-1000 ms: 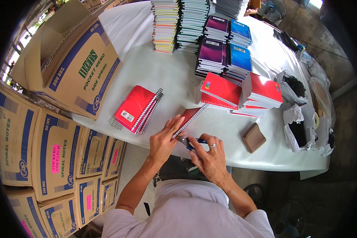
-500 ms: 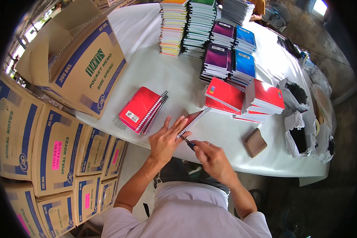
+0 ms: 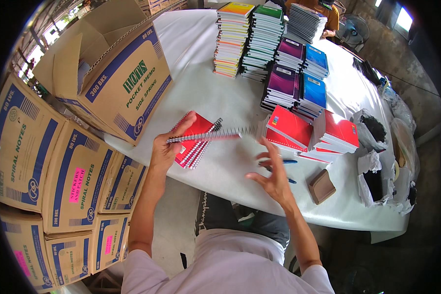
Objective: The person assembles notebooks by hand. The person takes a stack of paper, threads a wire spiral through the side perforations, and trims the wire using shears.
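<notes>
My left hand (image 3: 164, 147) is closed round the left end of a spiral notebook (image 3: 206, 135), held edge-on above the table. Its wire coil (image 3: 249, 131) sticks out past the notebook's right end, smeared by motion. My right hand (image 3: 277, 179) is beside that coil end, with thumb and fingers spread; whether a fingertip touches the wire is unclear. Blue-handled pliers (image 3: 290, 161) show behind the right hand, partly hidden by it, and seem to lie on the table. Under the held notebook is a small stack of red spiral notebooks (image 3: 193, 124).
Red notebook piles (image 3: 291, 128) stand right of centre, with purple (image 3: 281, 83), blue (image 3: 314, 90), green and yellow stacks beyond. A brown block (image 3: 321, 186) lies near the front edge. Cartons (image 3: 127, 88) line the left; torn plastic bags (image 3: 375, 176) sit at right. A person is at the far side.
My left hand has moved left and raised the notebook over the red stack. My right hand has left its grip on the pliers, and its fingers have spread near the coil end.
</notes>
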`<state>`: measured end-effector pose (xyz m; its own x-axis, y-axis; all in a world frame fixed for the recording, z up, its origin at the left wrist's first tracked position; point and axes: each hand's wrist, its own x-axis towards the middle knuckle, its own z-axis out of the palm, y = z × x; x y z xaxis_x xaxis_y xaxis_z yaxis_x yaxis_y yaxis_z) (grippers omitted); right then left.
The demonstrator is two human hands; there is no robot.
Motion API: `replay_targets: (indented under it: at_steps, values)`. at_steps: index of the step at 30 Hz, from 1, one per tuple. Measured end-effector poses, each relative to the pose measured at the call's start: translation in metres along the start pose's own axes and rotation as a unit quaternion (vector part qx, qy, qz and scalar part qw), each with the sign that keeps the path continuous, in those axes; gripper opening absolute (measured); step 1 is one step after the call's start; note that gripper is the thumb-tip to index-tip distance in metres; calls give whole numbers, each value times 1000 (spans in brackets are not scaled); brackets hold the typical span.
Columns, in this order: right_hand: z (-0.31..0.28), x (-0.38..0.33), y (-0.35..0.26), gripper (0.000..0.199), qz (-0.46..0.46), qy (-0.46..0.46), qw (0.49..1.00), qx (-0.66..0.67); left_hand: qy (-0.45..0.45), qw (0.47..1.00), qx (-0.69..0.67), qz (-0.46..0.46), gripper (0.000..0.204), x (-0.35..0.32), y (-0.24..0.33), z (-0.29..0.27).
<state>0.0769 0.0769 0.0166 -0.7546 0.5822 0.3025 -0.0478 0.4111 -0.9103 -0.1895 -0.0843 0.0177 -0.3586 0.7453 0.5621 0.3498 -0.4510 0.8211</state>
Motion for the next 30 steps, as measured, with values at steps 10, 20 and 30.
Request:
replay_targets:
  at_steps: [10, 20, 30]
  values:
    - [102, 72, -31, 39, -277, -34, 934, -224, 24, 937, 43, -346, 75, 42, 8, -51]
    - [-39, 86, 12, 40, -135, -80, 948, -276, -143, 913, 172, -342, 69, 28, -2, -55]
    - [-93, 131, 17, 48, -46, -264, 879, -394, -97, 905, 404, -85, 58, 39, 21, 53]
